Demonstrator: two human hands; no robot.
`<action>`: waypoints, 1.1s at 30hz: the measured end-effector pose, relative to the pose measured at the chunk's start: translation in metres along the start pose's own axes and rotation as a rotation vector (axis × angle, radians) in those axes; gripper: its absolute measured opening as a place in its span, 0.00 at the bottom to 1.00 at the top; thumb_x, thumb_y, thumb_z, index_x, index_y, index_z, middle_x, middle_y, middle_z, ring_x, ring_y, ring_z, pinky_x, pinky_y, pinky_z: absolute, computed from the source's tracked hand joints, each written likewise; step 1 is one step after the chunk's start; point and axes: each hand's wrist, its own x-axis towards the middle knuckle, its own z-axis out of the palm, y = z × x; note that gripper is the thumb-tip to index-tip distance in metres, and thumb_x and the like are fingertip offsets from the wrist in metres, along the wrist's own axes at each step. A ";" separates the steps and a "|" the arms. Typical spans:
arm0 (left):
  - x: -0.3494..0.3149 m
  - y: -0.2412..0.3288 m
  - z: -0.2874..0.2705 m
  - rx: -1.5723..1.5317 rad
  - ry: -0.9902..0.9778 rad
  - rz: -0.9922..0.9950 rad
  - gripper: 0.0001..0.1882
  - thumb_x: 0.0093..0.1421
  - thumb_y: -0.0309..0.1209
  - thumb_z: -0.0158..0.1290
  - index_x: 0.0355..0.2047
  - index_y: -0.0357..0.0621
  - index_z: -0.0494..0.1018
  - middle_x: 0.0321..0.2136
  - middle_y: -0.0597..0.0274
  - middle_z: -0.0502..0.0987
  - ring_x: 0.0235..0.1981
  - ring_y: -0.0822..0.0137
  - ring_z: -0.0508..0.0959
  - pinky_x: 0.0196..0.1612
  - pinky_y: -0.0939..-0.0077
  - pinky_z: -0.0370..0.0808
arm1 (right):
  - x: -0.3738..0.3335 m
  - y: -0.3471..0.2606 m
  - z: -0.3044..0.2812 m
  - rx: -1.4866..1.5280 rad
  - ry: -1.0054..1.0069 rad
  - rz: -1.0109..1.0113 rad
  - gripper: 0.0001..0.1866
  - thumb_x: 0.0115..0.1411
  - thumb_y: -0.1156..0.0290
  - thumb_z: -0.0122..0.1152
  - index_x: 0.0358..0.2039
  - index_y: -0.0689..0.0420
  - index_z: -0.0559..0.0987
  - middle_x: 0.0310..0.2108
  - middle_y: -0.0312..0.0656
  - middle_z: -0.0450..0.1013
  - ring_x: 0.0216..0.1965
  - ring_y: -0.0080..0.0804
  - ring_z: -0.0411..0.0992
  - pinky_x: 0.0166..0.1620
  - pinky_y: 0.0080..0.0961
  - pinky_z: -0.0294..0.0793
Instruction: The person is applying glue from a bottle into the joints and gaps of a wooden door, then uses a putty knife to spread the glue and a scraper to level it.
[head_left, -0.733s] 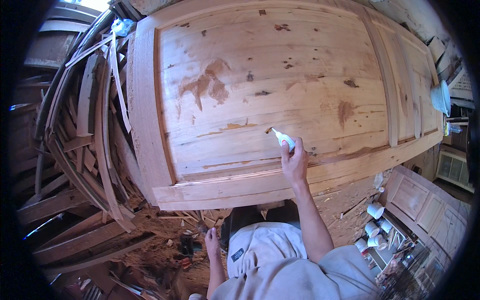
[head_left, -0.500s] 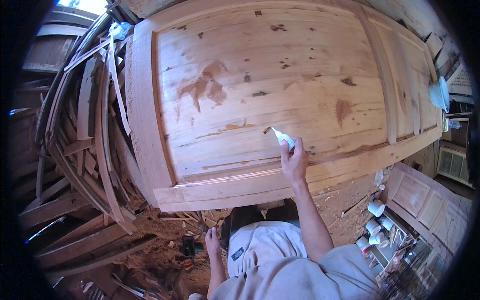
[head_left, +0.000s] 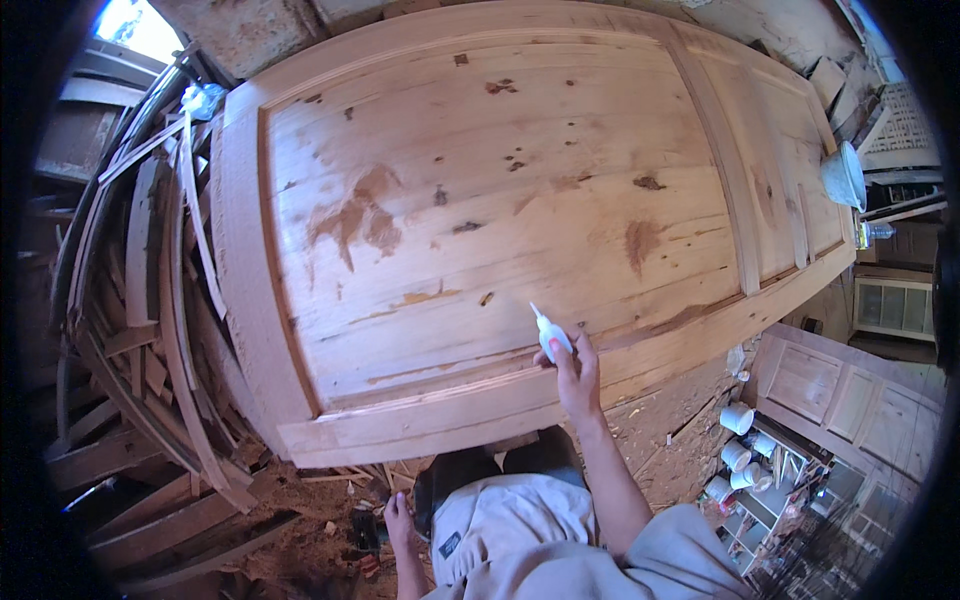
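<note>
My right hand [head_left: 578, 385] is closed around a small white squeeze bottle [head_left: 551, 335] with a long thin nozzle. The bottle tilts up and left over the near part of a large wooden door [head_left: 590, 110], which lies flat in front of me. To the left of the nozzle tip, a small dark, wet-looking spot [head_left: 487, 298] marks the panel. Low beside my lap is my left hand [head_left: 398, 518], its fingers curled. Whatever those fingers may hold is too dark to make out.
Scrap wood strips [head_left: 150, 250] are heaped along the left. A pale bucket [head_left: 843, 177] stands at the door's far right end. Several white tubs [head_left: 737, 418] sit at lower right, near another panelled door [head_left: 800, 375]. Sawdust [head_left: 655, 430] covers the ground.
The nozzle has come away from the dark spot, and my right hand has drawn the bottle back toward the door's near edge. The whole view has shifted. My left hand stays low.
</note>
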 end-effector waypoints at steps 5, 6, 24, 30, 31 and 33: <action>0.005 -0.013 -0.014 0.184 0.029 -0.007 0.19 0.68 0.42 0.46 0.38 0.37 0.74 0.18 0.71 0.64 0.19 0.78 0.64 0.23 0.82 0.63 | -0.008 0.003 -0.011 0.088 0.083 0.074 0.12 0.67 0.65 0.52 0.42 0.61 0.70 0.28 0.41 0.76 0.29 0.24 0.74 0.36 0.23 0.75; 0.008 -0.016 -0.016 0.228 0.025 -0.022 0.19 0.68 0.42 0.46 0.37 0.37 0.74 0.18 0.71 0.65 0.19 0.78 0.65 0.23 0.82 0.63 | -0.007 0.006 -0.013 0.101 0.110 0.060 0.12 0.67 0.65 0.52 0.42 0.61 0.70 0.28 0.40 0.75 0.29 0.24 0.74 0.35 0.22 0.74; -0.011 -0.005 0.000 0.140 0.030 -0.037 0.19 0.68 0.42 0.45 0.42 0.38 0.76 0.20 0.72 0.65 0.21 0.78 0.64 0.24 0.81 0.63 | 0.050 -0.005 0.010 -0.282 0.050 -0.082 0.10 0.66 0.66 0.53 0.39 0.61 0.71 0.24 0.37 0.74 0.24 0.18 0.70 0.27 0.20 0.69; -0.012 -0.025 0.001 0.163 0.006 -0.043 0.20 0.68 0.43 0.44 0.43 0.39 0.77 0.20 0.72 0.65 0.20 0.78 0.64 0.24 0.81 0.63 | 0.058 -0.002 0.019 -0.361 0.029 -0.145 0.11 0.64 0.65 0.56 0.39 0.61 0.73 0.23 0.39 0.74 0.23 0.19 0.69 0.25 0.23 0.69; -0.013 -0.024 0.001 0.165 0.002 -0.037 0.20 0.68 0.43 0.45 0.43 0.39 0.77 0.20 0.72 0.65 0.20 0.78 0.64 0.24 0.81 0.63 | 0.058 -0.001 0.019 -0.344 0.046 -0.171 0.11 0.64 0.65 0.57 0.39 0.61 0.73 0.23 0.39 0.74 0.22 0.20 0.69 0.25 0.23 0.69; -0.016 -0.023 0.004 0.143 0.005 -0.041 0.20 0.68 0.43 0.45 0.43 0.39 0.77 0.20 0.72 0.65 0.20 0.78 0.64 0.24 0.81 0.63 | 0.054 0.005 0.010 -0.370 0.055 -0.157 0.11 0.64 0.65 0.57 0.38 0.61 0.73 0.22 0.39 0.74 0.22 0.21 0.70 0.25 0.24 0.69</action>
